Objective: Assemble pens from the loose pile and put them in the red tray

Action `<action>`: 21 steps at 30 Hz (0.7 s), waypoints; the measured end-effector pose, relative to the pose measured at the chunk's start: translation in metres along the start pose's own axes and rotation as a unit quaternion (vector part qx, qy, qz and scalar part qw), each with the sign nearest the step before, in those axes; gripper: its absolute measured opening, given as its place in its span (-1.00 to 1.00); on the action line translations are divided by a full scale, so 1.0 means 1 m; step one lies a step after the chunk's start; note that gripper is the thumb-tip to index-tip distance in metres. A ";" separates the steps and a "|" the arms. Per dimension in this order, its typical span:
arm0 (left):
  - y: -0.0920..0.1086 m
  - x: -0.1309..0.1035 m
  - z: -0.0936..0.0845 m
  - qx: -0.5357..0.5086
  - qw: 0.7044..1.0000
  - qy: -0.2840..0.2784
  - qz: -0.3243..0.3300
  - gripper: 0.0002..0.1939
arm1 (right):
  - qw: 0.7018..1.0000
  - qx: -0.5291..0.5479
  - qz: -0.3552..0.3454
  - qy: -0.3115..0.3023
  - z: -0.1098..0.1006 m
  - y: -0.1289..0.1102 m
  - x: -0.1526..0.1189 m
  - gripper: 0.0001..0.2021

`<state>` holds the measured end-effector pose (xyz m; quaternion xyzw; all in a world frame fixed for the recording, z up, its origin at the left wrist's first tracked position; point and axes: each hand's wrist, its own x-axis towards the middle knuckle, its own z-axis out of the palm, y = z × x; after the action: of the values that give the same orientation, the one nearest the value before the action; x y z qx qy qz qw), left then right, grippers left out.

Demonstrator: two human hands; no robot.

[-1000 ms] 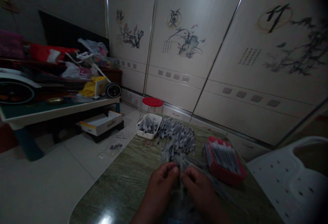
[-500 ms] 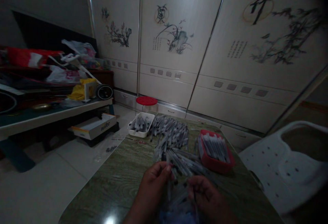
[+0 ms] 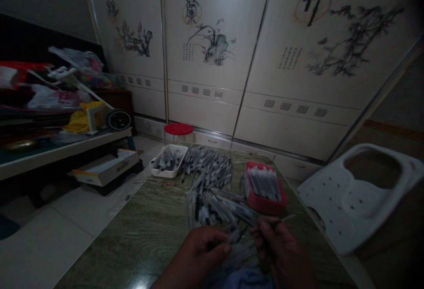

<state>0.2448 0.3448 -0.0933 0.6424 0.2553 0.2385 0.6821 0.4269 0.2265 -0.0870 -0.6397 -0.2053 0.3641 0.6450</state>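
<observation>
My left hand is closed, thumb and forefinger pinching a short translucent piece that looks like part of a pen. Just to its right, my right hand has its fingers closed round a thin pen, whose pale end sticks out to the right. Both hands are low over the near part of the table. Beyond them spreads a large heap of clear pens with dark ends. More pens lie loosely under and between my hands, blurred in the dim light.
A red basket of neatly lined-up pens stands right on the wood-grain table. At the far left is a white tray with pens. Around the table are a red stool, a white plastic chair and a cluttered bench.
The view has swung to the right. My right hand has turned, and the thin pen in it now points out to the right. My left hand's pen piece now tilts toward the right hand.
</observation>
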 end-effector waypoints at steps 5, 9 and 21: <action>0.002 0.000 0.001 0.080 0.996 -0.009 0.036 -0.81 | 1.000 -0.006 -0.015 0.010 -0.002 -0.002 -0.003 -0.51; 0.002 0.003 -0.001 0.132 0.989 -0.042 0.057 -0.77 | 0.999 -0.017 -0.033 0.025 0.001 -0.003 -0.005 -0.50; -0.009 0.005 -0.004 0.146 0.985 -0.057 0.074 -0.79 | 0.997 -0.055 -0.058 0.003 0.010 -0.002 -0.010 -0.51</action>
<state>0.2462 0.3504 -0.1031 0.7651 0.1995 0.2116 0.5745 0.4134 0.2265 -0.0824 -0.6620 -0.2601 0.3126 0.6296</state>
